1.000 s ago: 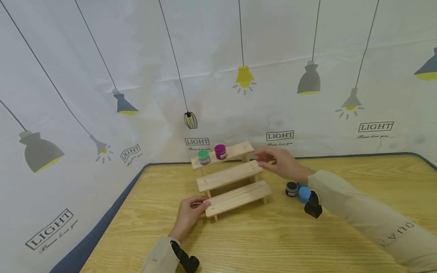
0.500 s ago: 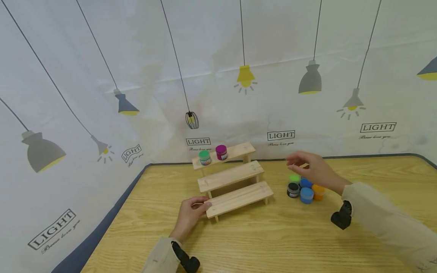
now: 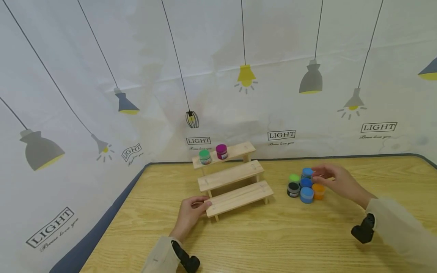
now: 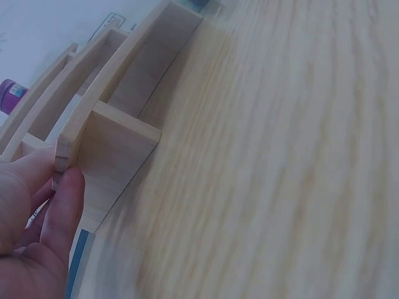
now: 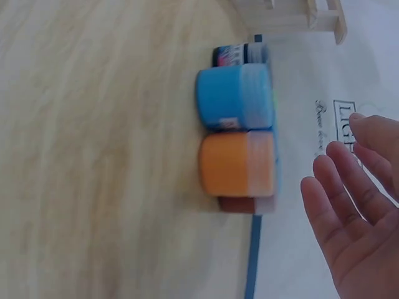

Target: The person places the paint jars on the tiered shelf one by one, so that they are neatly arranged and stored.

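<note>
My left hand pinches the left end of the lowest step of a three-tier wooden display stand between thumb and fingers; the left wrist view shows this grip up close. On the top step sit a green paint jar and a purple paint jar. My right hand is over the right side of a jar cluster, fingers loosely bent, beside a blue-lidded jar. In the right wrist view that hand looks empty, apart from the orange jar.
The cluster on the wooden table also holds a light green jar, a black jar, a dark blue jar and a light blue jar. A lamp-printed white backdrop stands behind the table.
My right hand has moved right and down from the stand's upper right end to the jar cluster, which is now less covered. My left hand has kept its hold on the stand.
</note>
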{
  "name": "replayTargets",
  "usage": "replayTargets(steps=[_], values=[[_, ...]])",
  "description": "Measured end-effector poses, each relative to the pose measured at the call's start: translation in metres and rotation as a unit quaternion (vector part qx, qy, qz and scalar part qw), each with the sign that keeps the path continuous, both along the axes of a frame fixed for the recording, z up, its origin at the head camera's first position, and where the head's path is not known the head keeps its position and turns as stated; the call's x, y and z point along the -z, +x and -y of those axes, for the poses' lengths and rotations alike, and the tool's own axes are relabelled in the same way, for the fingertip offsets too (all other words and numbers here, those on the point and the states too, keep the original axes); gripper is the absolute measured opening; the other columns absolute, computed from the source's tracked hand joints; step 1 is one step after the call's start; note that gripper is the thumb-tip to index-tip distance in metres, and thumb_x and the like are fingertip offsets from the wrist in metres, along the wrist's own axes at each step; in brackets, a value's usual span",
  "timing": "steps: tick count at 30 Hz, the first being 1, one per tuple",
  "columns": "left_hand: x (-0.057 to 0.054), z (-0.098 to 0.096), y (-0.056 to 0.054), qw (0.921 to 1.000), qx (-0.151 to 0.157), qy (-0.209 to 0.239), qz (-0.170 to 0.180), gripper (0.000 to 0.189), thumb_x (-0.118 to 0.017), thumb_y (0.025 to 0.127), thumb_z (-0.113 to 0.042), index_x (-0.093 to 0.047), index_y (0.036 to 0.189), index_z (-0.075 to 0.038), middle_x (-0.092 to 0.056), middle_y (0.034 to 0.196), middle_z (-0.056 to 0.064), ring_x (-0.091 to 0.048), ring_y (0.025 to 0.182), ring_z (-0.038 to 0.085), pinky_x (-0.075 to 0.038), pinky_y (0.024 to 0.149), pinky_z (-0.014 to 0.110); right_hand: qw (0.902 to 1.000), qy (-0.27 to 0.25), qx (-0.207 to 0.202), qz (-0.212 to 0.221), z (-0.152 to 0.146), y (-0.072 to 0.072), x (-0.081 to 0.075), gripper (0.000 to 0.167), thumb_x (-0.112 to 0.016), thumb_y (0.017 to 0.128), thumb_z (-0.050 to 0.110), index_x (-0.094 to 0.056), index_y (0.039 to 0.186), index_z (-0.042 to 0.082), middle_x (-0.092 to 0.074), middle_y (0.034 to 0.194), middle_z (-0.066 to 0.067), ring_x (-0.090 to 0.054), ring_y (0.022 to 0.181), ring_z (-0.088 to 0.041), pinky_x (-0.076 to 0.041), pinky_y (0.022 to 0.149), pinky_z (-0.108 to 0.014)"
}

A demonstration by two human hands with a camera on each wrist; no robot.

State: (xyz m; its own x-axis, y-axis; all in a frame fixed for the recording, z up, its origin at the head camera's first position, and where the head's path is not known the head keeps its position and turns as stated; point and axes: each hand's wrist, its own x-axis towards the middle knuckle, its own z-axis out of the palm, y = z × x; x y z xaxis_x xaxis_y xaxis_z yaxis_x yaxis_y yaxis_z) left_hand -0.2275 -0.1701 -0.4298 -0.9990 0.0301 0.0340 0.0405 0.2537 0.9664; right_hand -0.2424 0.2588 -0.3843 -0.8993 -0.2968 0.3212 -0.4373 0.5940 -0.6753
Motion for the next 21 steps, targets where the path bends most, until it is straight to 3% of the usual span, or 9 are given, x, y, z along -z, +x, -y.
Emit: replayTargets(steps=[6, 11, 21], values=[[0.0, 0.0, 0.0, 1.0, 0.003, -0.001, -0.002, 0.029, -0.067, 0.08, -0.016, -0.064, 0.101, 0.004, -0.062, 0.098, 0.015, -0.061, 0.08, 0.019, -0.053, 0.067, 0.03, 0.9998, 0.004, 0.018, 0.008, -0.013, 0.005, 0.015, 0.028, -0.056, 0.088, 0.013, -0.056, 0.11, -0.005, -0.061, 0.101, -0.018, -0.055, 0.08, -0.003, -0.048, 0.064, -0.021], [0.001, 0.0, -0.001, 1.0, -0.001, 0.001, -0.001, 0.028, -0.067, 0.08, -0.015, -0.064, 0.1, 0.004, -0.062, 0.097, 0.015, -0.061, 0.079, 0.018, -0.053, 0.066, 0.029, 0.9985, 0.01, 0.036, 0.041, -0.016, 0.005, 0.022, 0.032, -0.059, 0.087, 0.02, -0.057, 0.11, -0.001, -0.059, 0.107, -0.018, -0.054, 0.081, -0.004, -0.048, 0.065, -0.022], [0.0, 0.0, 0.0, 1.0, -0.002, -0.006, -0.002, 0.028, -0.067, 0.08, -0.015, -0.064, 0.101, 0.004, -0.062, 0.097, 0.015, -0.061, 0.08, 0.018, -0.053, 0.066, 0.029, 0.9964, 0.018, 0.055, 0.061, -0.014, 0.006, 0.029, 0.039, -0.064, 0.082, 0.027, -0.059, 0.108, -0.001, -0.056, 0.108, -0.019, -0.055, 0.091, -0.03, -0.049, 0.07, -0.028]])
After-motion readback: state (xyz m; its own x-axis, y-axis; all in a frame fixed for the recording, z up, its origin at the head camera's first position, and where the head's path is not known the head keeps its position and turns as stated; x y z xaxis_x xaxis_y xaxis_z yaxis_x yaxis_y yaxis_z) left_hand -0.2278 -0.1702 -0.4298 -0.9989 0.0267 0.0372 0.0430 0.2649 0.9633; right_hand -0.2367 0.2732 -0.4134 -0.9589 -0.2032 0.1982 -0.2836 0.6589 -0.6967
